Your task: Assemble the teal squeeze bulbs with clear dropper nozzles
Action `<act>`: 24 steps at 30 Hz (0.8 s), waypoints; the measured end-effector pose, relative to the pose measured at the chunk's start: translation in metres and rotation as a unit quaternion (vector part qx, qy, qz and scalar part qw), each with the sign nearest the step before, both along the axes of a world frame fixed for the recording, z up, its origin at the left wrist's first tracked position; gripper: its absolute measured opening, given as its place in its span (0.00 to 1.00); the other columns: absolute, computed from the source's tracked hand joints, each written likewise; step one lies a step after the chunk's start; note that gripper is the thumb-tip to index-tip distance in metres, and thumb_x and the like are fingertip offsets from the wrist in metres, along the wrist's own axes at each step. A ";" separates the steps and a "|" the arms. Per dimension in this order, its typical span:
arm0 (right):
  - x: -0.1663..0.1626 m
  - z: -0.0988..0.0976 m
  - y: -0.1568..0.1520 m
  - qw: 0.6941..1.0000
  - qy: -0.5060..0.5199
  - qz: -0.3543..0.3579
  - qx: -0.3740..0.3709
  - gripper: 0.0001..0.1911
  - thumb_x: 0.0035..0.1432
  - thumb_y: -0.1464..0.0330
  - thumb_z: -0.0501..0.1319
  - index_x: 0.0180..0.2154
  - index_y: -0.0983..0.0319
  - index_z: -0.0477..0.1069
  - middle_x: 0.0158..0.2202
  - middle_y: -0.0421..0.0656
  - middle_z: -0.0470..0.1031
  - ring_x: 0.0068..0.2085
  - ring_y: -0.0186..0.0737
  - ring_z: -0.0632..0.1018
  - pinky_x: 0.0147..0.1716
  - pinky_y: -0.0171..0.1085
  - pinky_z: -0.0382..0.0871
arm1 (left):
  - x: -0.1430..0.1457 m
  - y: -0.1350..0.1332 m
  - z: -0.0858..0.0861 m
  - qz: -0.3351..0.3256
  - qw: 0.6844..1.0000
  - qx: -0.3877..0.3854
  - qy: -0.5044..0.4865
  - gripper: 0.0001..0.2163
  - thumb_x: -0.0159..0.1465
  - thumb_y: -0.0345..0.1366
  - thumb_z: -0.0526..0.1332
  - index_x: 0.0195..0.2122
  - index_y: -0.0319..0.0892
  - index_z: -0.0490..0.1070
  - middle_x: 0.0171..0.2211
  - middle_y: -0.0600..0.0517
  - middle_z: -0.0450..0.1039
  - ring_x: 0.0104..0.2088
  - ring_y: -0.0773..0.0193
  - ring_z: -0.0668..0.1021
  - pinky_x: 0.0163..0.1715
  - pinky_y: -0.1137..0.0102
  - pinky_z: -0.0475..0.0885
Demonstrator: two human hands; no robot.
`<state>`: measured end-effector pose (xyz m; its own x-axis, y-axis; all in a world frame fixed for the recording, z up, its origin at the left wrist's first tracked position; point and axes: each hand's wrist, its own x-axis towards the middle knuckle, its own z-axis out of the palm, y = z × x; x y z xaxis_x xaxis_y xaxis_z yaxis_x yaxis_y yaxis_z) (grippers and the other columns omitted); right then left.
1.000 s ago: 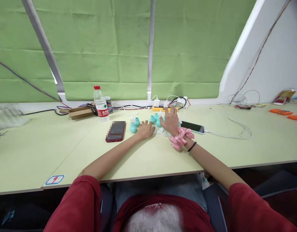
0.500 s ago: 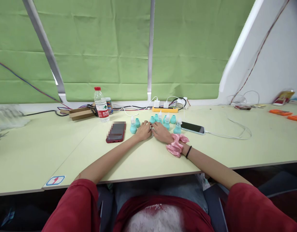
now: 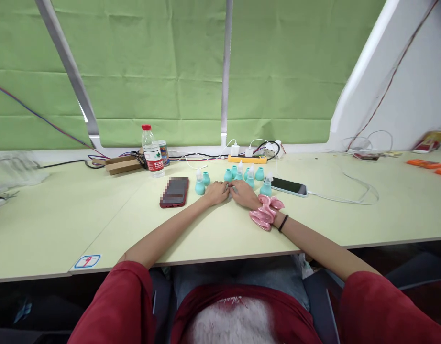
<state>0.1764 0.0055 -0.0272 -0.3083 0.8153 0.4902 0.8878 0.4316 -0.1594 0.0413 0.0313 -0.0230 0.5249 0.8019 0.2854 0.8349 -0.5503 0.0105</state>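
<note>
My left hand (image 3: 216, 193) and my right hand (image 3: 244, 195) rest on the pale green table (image 3: 213, 229), fingertips meeting between them. Both hands have their fingers drawn together over something small that I cannot make out. Several small teal squeeze bottles stand in an arc just beyond the hands. One with a white nozzle (image 3: 199, 185) stands left of my left hand, and another (image 3: 266, 187) stands right of my right hand. A pink scrunchie (image 3: 265, 211) and a black hair tie (image 3: 283, 222) sit on my right wrist.
A red phone (image 3: 174, 192) lies left of the bottles. A phone in a pale case (image 3: 289, 187) lies to the right, on a white cable (image 3: 349, 199). Behind are a water bottle (image 3: 153, 153), a cardboard box (image 3: 122, 165) and a yellow power strip (image 3: 247, 159) with chargers.
My right hand came down from near the power strip and settled on the table against my left hand. The left hand stayed put.
</note>
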 end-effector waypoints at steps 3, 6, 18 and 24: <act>-0.001 -0.001 -0.001 1.000 0.017 -0.013 0.007 0.10 0.54 0.70 0.48 0.35 0.65 0.65 0.38 0.47 0.69 0.42 0.39 0.67 0.42 0.35 0.59 | -0.001 -0.005 -0.003 -0.009 0.999 0.023 -0.021 0.15 0.60 0.37 0.43 0.43 0.41 0.63 0.36 0.47 0.69 0.39 0.58 0.70 0.33 0.67 0.65; -0.002 -0.002 -0.002 1.000 0.021 -0.021 0.002 0.09 0.55 0.69 0.48 0.35 0.64 0.65 0.37 0.47 0.69 0.42 0.39 0.68 0.42 0.36 0.59 | -0.005 -0.009 -0.006 -0.013 0.997 0.025 -0.070 0.14 0.60 0.36 0.43 0.42 0.43 0.64 0.36 0.48 0.70 0.39 0.58 0.71 0.33 0.68 0.65; -0.001 -0.012 -0.007 0.990 0.076 0.114 0.030 0.11 0.52 0.73 0.50 0.38 0.63 0.65 0.36 0.43 0.72 0.38 0.36 0.72 0.40 0.36 0.63 | -0.030 -0.032 -0.007 -0.072 0.963 -0.056 -0.254 0.18 0.54 0.25 0.46 0.46 0.37 0.61 0.44 0.49 0.67 0.45 0.64 0.69 0.46 0.69 0.62; 0.005 -0.010 -0.026 0.982 0.085 0.160 0.043 0.15 0.46 0.68 0.56 0.39 0.62 0.65 0.39 0.43 0.70 0.41 0.39 0.71 0.42 0.37 0.63 | -0.038 -0.039 -0.009 -0.126 0.968 -0.047 -0.214 0.22 0.51 0.30 0.54 0.49 0.35 0.57 0.48 0.45 0.62 0.48 0.60 0.65 0.48 0.66 0.59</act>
